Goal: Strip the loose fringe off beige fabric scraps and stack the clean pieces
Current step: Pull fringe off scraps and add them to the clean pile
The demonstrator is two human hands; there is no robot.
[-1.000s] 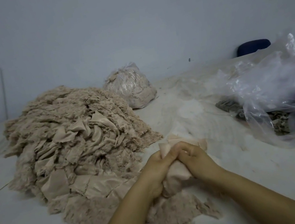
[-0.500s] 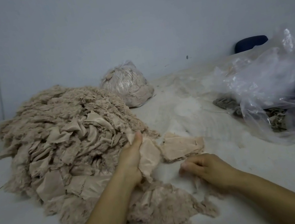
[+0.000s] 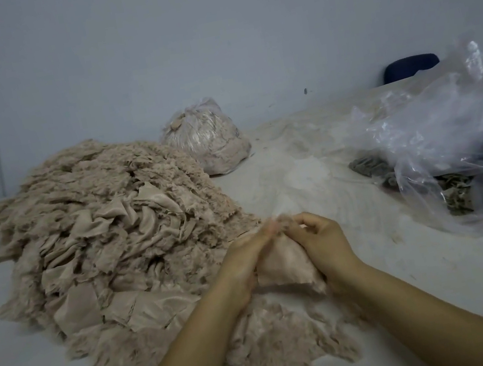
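Observation:
A beige fabric scrap hangs between both hands in the middle of the view. My left hand grips its left edge, fingers blurred near the top corner. My right hand pinches the top edge with thumb and forefinger, where thin fringe shows. A large heap of beige scraps lies to the left, frayed on top and smooth in front. Loose fringe fluff is spread on the floor under my forearms.
A tied clear bag of beige scraps sits by the wall. Crumpled clear plastic bags with dark fabric fill the right side. A dark blue object stands at the back right. The pale floor stretches between them.
Half a second ago my left hand held a scrap at the heap and my right rested on the floor. Both hands have come together on one scrap, lifted off the floor.

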